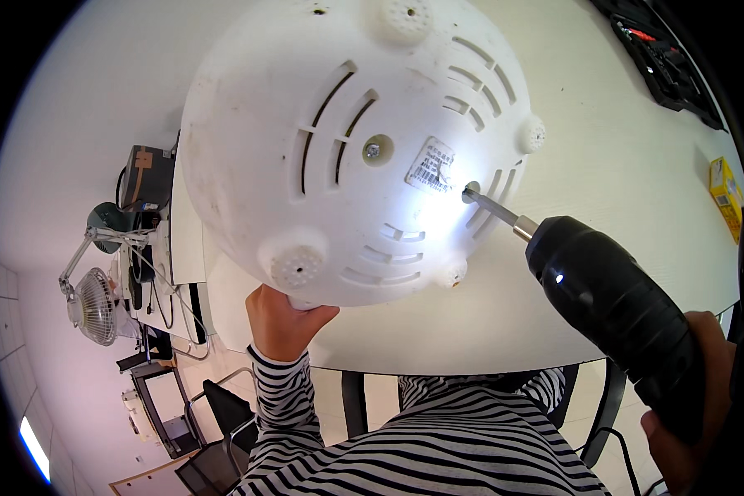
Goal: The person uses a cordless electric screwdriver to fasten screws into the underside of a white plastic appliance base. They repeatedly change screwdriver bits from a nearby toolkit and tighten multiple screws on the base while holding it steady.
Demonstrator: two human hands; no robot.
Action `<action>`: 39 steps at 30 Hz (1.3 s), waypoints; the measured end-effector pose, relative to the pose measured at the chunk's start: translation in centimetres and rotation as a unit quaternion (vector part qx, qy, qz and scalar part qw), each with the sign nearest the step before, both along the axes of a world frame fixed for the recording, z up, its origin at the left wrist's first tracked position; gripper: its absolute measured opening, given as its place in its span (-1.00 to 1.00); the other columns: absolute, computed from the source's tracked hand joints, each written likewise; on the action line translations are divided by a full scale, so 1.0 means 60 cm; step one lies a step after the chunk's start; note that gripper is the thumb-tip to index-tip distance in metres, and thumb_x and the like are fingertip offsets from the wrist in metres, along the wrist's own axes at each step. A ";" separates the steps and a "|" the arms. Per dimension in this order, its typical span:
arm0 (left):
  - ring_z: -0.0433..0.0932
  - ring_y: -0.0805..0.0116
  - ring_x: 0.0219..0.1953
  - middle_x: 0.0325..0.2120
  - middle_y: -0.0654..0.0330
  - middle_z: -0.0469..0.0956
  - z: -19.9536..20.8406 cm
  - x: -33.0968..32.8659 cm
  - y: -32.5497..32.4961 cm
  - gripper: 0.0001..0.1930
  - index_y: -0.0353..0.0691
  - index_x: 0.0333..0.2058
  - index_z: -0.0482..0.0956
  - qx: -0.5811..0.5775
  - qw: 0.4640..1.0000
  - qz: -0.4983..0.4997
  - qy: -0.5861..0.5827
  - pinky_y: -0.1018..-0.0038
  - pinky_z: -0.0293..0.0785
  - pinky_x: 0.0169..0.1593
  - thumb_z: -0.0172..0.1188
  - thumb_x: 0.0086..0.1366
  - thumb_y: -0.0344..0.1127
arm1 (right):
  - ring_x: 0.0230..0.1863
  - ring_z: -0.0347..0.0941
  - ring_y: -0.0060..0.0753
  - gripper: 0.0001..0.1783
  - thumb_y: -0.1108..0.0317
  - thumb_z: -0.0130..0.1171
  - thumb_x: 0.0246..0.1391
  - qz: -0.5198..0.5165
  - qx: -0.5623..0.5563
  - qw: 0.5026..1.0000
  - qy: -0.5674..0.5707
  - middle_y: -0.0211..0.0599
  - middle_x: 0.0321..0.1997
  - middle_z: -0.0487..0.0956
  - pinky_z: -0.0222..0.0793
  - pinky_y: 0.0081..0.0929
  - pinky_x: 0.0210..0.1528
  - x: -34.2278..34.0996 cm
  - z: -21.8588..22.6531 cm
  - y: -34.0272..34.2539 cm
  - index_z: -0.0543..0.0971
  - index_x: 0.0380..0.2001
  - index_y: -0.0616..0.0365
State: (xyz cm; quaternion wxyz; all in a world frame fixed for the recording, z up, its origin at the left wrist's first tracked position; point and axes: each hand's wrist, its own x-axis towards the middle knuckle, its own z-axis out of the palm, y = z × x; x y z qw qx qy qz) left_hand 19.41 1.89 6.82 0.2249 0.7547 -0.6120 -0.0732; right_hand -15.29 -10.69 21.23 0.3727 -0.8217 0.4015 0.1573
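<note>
Screwdriver (616,318) clasped in my right hand (703,413), I hold its bit (493,208) aslant at a recessed hole (474,185) in the white housing (240,149), above the table (636,165). My left hand (281,322) meets the housing's near side; its fingertips are hidden, so I can't tell how it closes. Too much slant could make the bit slip and gouge plastic; a weak left hold could let the housing roll. The screwdriver is black, ribbed; the housing smooth, domed, smudged, with curved slots (380,255) and dimpled feet (298,264).
</note>
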 end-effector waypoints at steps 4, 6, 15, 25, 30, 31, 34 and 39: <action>0.55 0.17 -0.49 -0.53 0.09 0.55 -0.001 -0.001 -0.003 -0.49 -0.33 -0.29 0.44 -0.008 1.000 -0.002 0.003 0.45 0.46 -0.41 0.38 -0.28 -0.27 | -0.69 0.45 -0.05 -0.43 0.33 0.15 -0.16 -0.010 0.018 0.999 0.039 0.10 -0.59 0.46 0.33 -0.31 -0.71 0.021 0.017 -0.006 0.17 -0.16 0.47; 0.56 0.17 -0.48 -0.52 0.09 0.55 -0.001 -0.001 -0.004 -0.48 -0.33 -0.28 0.44 -0.006 1.000 -0.007 -0.004 0.46 0.46 -0.41 0.39 -0.28 -0.26 | -0.64 0.42 -0.10 -0.42 0.24 0.12 -0.15 -0.012 -0.022 0.999 0.042 0.05 -0.56 0.43 0.30 -0.31 -0.65 -0.005 -0.001 0.008 0.19 -0.16 0.44; 0.55 0.15 -0.48 -0.51 0.08 0.54 0.002 -0.005 -0.002 -0.46 -0.32 -0.26 0.43 -0.010 0.999 -0.014 -0.038 0.45 0.46 -0.41 0.39 -0.27 -0.24 | -0.47 0.23 -0.41 -0.38 -0.06 0.03 -0.19 -0.145 -0.100 0.984 0.021 -0.27 -0.50 0.29 0.15 -0.34 -0.39 -0.045 -0.062 0.060 0.23 -0.21 0.26; 0.55 0.14 -0.48 -0.51 0.08 0.54 -0.001 -0.001 0.000 -0.46 -0.33 -0.25 0.42 0.000 1.000 -0.007 -0.022 0.46 0.46 -0.40 0.37 -0.29 -0.30 | -0.69 0.44 -0.04 -0.46 0.31 0.13 -0.14 -0.028 0.030 0.999 0.000 0.09 -0.61 0.45 0.33 -0.31 -0.70 0.002 0.005 0.001 0.17 -0.18 0.46; 0.55 0.15 -0.50 -0.51 0.08 0.54 0.003 -0.003 0.001 -0.48 -0.33 -0.26 0.41 0.008 1.000 0.001 -0.022 0.45 0.46 -0.41 0.34 -0.29 -0.33 | -0.69 0.43 -0.04 -0.47 0.31 0.13 -0.13 -0.022 0.028 0.999 -0.010 0.08 -0.62 0.44 0.33 -0.31 -0.69 -0.005 -0.001 0.006 0.18 -0.19 0.47; 0.55 0.15 -0.50 -0.51 0.08 0.54 0.002 -0.003 0.003 -0.49 -0.33 -0.26 0.41 0.008 1.000 0.005 -0.020 0.45 0.46 -0.41 0.34 -0.28 -0.33 | -0.69 0.43 -0.04 -0.47 0.31 0.13 -0.13 -0.017 0.029 0.999 -0.021 0.08 -0.62 0.44 0.32 -0.31 -0.69 -0.007 -0.009 0.004 0.18 -0.19 0.47; 0.55 0.15 -0.50 -0.52 0.08 0.54 0.003 -0.005 -0.001 -0.49 -0.33 -0.26 0.41 0.010 1.000 0.003 -0.022 0.45 0.46 -0.42 0.33 -0.28 -0.33 | -0.70 0.43 -0.05 -0.48 0.32 0.13 -0.13 -0.012 0.018 0.999 -0.040 0.07 -0.62 0.44 0.32 -0.32 -0.70 -0.013 -0.009 0.006 0.19 -0.19 0.47; 0.55 0.15 -0.51 -0.52 0.08 0.54 0.008 -0.008 -0.004 -0.47 -0.34 -0.24 0.40 0.012 0.999 0.003 -0.032 0.45 0.46 -0.42 0.33 -0.28 -0.32 | -0.68 0.39 -0.11 -0.49 0.28 0.11 -0.15 -0.026 -0.036 0.999 -0.016 -0.01 -0.63 0.42 0.28 -0.31 -0.64 -0.017 -0.019 0.017 0.21 -0.21 0.42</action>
